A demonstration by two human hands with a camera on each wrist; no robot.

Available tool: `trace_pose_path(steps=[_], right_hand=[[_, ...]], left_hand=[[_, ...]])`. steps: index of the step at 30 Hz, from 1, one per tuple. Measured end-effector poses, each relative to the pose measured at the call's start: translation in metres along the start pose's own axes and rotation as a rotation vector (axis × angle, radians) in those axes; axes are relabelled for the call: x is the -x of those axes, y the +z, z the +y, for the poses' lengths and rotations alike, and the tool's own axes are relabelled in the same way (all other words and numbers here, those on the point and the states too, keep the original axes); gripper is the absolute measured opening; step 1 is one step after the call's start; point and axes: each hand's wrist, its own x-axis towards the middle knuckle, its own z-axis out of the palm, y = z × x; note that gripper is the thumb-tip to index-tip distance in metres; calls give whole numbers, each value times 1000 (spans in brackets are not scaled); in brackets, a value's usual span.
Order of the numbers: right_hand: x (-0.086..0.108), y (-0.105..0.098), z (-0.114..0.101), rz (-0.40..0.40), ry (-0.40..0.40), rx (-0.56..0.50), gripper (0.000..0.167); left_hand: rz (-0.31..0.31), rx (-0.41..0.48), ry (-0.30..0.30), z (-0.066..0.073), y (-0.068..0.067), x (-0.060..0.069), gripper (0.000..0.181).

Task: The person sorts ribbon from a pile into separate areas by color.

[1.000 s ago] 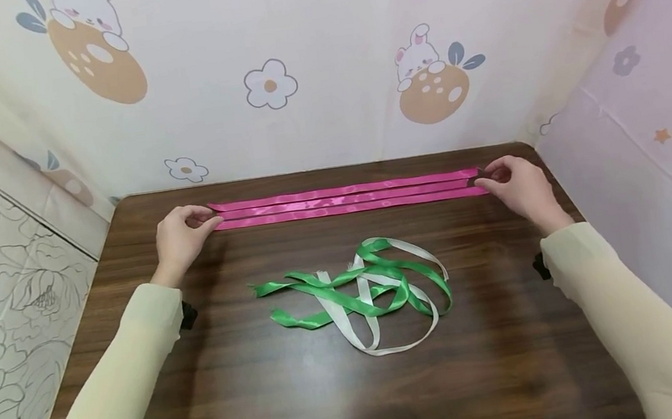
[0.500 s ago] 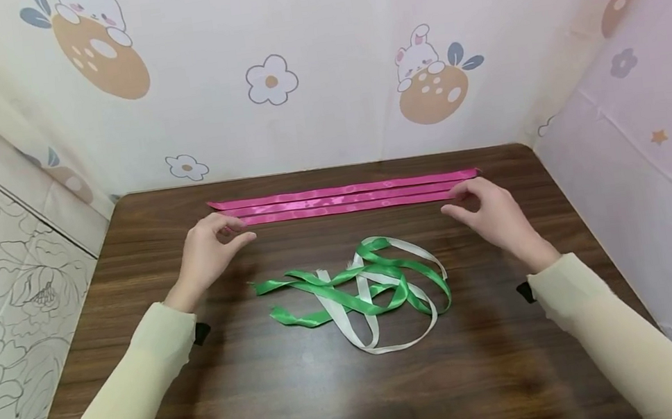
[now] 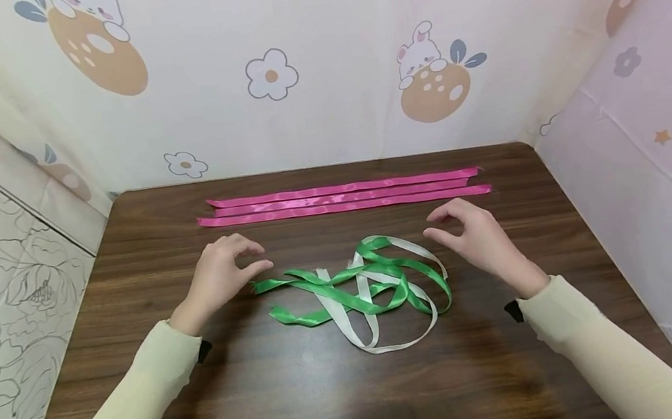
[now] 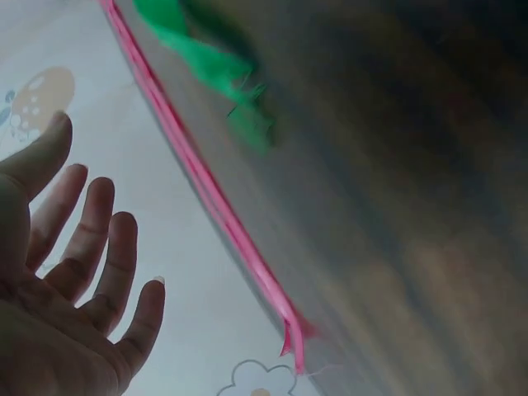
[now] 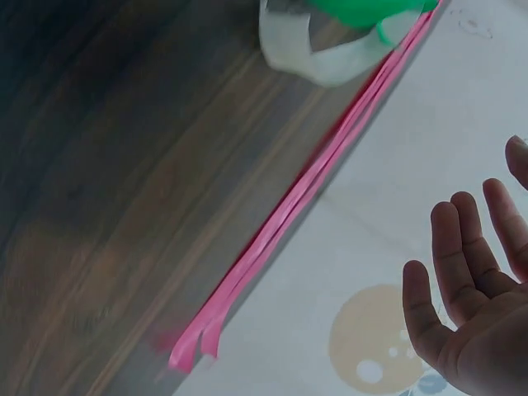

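Note:
Three pink ribbons [image 3: 342, 206] lie straight and side by side along the table's far edge. Nearer the middle is a loose tangle of green ribbon [image 3: 347, 299] and white ribbon [image 3: 339, 317]. My left hand [image 3: 221, 276] hovers left of the tangle, its fingers relaxed and holding nothing. On the other side, my right hand [image 3: 475, 241] hangs right of the tangle, likewise with loose fingers and nothing in them. Both wrist views show the pink ribbons beyond the spread fingers of the left hand [image 4: 74, 280] and the right hand [image 5: 478, 297].
The brown wooden table [image 3: 360, 402] backs onto a printed curtain [image 3: 343, 62] with rabbits and flowers. A white panel with line-drawn flowers [image 3: 7, 299] stands at the left. More curtain [image 3: 650, 150] hangs along the right side.
Both hands have let go of the ends of the nearest pink ribbon. They have drawn back toward the person and inward, to either side of the tangle. The ribbons lie as before.

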Motion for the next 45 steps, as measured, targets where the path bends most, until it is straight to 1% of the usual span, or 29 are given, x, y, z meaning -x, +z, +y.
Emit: trace_pose_path(steps=[3, 6, 9, 13, 18, 22, 26, 31, 35, 38, 42, 45], right_hand=[[3, 7, -5, 2, -37, -26, 20], [5, 15, -15, -19, -55, -62, 20], [8, 23, -27, -70, -51, -102, 21], [10, 36, -39, -139, -49, -126, 23], [13, 52, -50, -193, -78, -103, 21], [16, 65, -57, -212, -137, -31, 19], [19, 79, -63, -251, -210, 60, 21], [24, 93, -70, -309, -251, 137, 24], [26, 102, -72, -313, -282, 194, 24], [27, 106, -71, -302, -308, 210, 19], [28, 107, -70, -286, -339, 203, 11], [27, 106, -70, -277, -343, 178, 9]], left_hand=[[-43, -32, 9, 0, 6, 5, 29], [-80, -57, 12, 0, 11, 9, 30], [-118, -69, 11, -1, 16, 11, 29], [-142, -78, 31, 0, 23, 15, 27], [-133, -109, 78, 0, 29, 17, 25], [-121, -139, 106, 1, 32, 18, 22], [-123, -155, 117, 3, 34, 18, 16], [-132, -174, 120, 2, 37, 19, 10], [-126, -181, 130, 0, 39, 20, 9], [-121, -182, 147, -2, 39, 21, 7], [-114, -162, 158, -2, 38, 23, 5], [-104, -140, 162, -2, 34, 26, 5]])
